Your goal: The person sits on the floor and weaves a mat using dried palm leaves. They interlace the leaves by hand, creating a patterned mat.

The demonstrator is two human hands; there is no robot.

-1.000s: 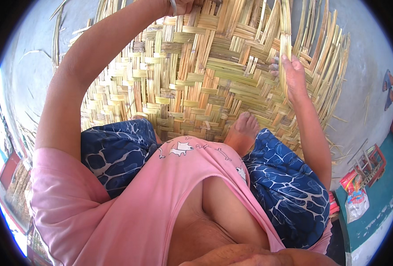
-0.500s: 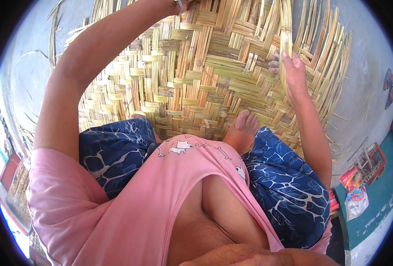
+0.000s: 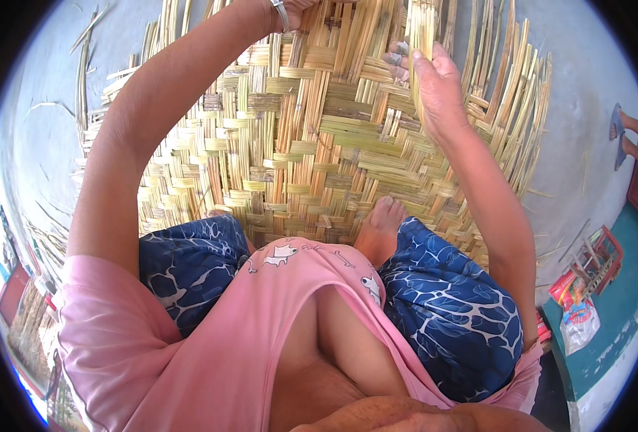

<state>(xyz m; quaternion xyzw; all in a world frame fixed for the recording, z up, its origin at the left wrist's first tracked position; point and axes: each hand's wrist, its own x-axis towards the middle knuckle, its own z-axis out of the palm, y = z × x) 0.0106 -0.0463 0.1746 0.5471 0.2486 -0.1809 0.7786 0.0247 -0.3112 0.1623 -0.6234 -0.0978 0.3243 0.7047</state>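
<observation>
The left arm reaches up and across to the top edge, elbow bent outward; the right forearm rises more steeply, its hand turned with the thumb on top. The right hand (image 3: 438, 83) has its grip clamped on a bundle of flat strips (image 3: 422, 39), thumb in front, fingers behind. The left hand (image 3: 310, 10) is cut off by the upper border, so I cannot tell whether its grip is apart or together. The woven mat (image 3: 283, 144) lies on the grey floor (image 3: 578, 93) ahead of the 2 knees, under both hands; its far edge is out of view. The left forearm covers part of it, and the right foot (image 3: 382, 222) is at its near edge. Far right are 2 sandalled feet (image 3: 619, 133) of another person, a red rack (image 3: 601, 261) and a plastic packet (image 3: 580, 324).
</observation>
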